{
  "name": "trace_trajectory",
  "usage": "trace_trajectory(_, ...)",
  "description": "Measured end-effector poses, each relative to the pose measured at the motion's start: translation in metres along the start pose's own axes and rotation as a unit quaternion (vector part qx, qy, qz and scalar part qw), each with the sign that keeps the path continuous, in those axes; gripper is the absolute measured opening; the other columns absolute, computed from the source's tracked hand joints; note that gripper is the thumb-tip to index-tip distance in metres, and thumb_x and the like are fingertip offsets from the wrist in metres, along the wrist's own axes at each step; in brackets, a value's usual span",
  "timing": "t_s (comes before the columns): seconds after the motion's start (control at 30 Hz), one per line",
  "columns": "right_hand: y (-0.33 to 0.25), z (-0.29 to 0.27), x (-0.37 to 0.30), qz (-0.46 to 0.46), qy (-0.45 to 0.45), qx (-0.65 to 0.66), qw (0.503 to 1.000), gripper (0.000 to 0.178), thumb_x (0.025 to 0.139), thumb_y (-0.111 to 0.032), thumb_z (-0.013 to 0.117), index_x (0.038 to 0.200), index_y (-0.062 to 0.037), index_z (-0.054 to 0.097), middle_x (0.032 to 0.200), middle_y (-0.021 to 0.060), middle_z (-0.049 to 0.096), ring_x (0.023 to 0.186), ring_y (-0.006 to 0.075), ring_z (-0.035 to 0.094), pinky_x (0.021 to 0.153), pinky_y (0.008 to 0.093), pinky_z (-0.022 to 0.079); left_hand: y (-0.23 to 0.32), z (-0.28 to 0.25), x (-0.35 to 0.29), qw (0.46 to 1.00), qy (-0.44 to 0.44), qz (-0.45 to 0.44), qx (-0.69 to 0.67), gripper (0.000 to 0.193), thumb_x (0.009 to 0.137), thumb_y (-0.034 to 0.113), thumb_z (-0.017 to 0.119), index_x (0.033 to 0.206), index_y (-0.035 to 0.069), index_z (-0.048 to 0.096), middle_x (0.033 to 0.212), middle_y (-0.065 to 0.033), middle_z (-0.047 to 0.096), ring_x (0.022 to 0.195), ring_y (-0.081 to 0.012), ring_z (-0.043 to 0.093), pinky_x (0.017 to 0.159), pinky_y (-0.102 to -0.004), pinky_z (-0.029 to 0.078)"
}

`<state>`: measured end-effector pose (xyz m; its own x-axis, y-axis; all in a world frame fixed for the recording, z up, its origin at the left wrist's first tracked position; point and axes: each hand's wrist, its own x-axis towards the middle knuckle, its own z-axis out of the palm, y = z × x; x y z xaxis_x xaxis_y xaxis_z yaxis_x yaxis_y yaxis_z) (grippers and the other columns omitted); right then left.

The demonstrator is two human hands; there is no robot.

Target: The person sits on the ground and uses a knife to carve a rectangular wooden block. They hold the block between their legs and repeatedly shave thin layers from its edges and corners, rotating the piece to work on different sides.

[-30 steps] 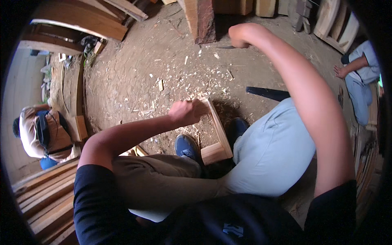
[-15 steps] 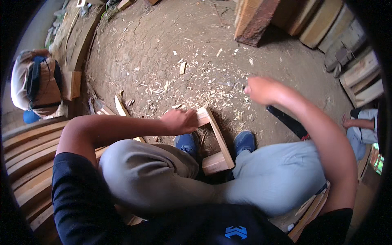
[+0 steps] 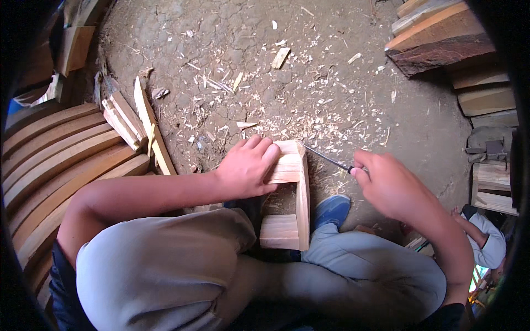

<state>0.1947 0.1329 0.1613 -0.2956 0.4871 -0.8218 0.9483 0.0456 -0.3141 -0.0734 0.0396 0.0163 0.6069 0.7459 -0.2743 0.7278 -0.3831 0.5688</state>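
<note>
Between my knees stands a pale wooden frame (image 3: 303, 198), with a thick block at its top and another block (image 3: 279, 231) lower down. My left hand (image 3: 248, 166) is closed over the top block (image 3: 288, 161), gripping its left part. In my right hand (image 3: 383, 179) is a slim metal tool with a black handle (image 3: 327, 159). Its tip meets the frame's upper right corner. Whether the slim tool is a knife or a screwdriver I cannot tell.
Wood chips (image 3: 331, 99) litter the earth floor. Curved boards (image 3: 72, 140) stack at the left, with loose offcuts (image 3: 152, 127) beside them. Thick timbers (image 3: 441, 47) stand at the upper right. Another person's arm (image 3: 476, 231) shows at the right edge.
My right hand has come down and closer to the frame, bringing the tool's tip to its corner. My left hand stays on the top block. The view has shifted.
</note>
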Motion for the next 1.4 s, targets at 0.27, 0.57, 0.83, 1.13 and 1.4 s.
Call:
trace_trajectory(0.27, -0.001, 0.012, -0.005, -0.079, 0.045, -0.118, 0.989, 0.014, 0.088, -0.003, 0.056, 0.097, 0.0055, 0.062, 0.075, 0.0258, 0.069, 0.073, 0.0426, 0.071, 0.069, 0.0513, 0.057, 0.007, 0.002, 0.009, 1.0, -0.001, -0.017, -0.015, 0.071, 0.069, 0.035, 0.087, 0.125, 0.005, 0.055, 0.113, -0.0132, 0.056, 0.106, -0.0339, 0.056, 0.09, -0.0463, 0.05)
trace_trajectory(0.57, 0.001, 0.019, -0.008, -0.111, 0.07, -0.096, 0.987, 0.012, 0.086, 0.002, 0.054, 0.095, 0.0037, 0.062, 0.069, 0.0266, 0.066, 0.07, 0.0441, 0.071, 0.063, 0.0525, 0.056, 0.015, 0.002, 0.01, 0.999, 0.005, -0.045, 0.005, 0.066, 0.069, 0.035, 0.088, 0.119, 0.008, 0.053, 0.111, -0.0119, 0.056, 0.108, -0.0317, 0.056, 0.088, -0.0454, 0.05)
trace_trajectory(0.83, 0.002, 0.03, 0.002, -0.137, 0.098, -0.08, 0.982, 0.016, 0.085, 0.003, 0.055, 0.099, 0.0049, 0.062, 0.07, 0.0257, 0.067, 0.071, 0.0444, 0.071, 0.063, 0.052, 0.056, 0.013, 0.003, 0.008, 0.999, 0.004, -0.042, 0.003, 0.066, 0.069, 0.035, 0.087, 0.119, 0.008, 0.053, 0.112, -0.0125, 0.055, 0.108, -0.0321, 0.057, 0.088, -0.0452, 0.049)
trace_trajectory(1.13, -0.002, 0.013, -0.004, -0.107, 0.056, -0.086, 0.989, 0.017, 0.088, 0.001, 0.055, 0.102, 0.005, 0.063, 0.073, 0.0251, 0.068, 0.073, 0.0441, 0.07, 0.066, 0.0515, 0.057, 0.012, 0.006, 0.008, 0.999, 0.031, -0.027, -0.003, 0.071, 0.066, 0.033, 0.09, 0.121, 0.007, 0.055, 0.109, -0.0121, 0.056, 0.101, -0.0336, 0.058, 0.086, -0.0453, 0.05)
trace_trajectory(1.4, 0.011, 0.024, 0.008, -0.111, 0.065, -0.099, 0.987, 0.011, 0.087, -0.003, 0.06, 0.096, 0.0027, 0.064, 0.077, 0.0235, 0.069, 0.077, 0.0412, 0.072, 0.07, 0.0498, 0.058, 0.008, 0.011, 0.003, 0.997, 0.057, -0.038, -0.027, 0.069, 0.064, 0.033, 0.091, 0.118, 0.007, 0.057, 0.103, -0.0127, 0.054, 0.099, -0.0341, 0.057, 0.084, -0.0451, 0.049)
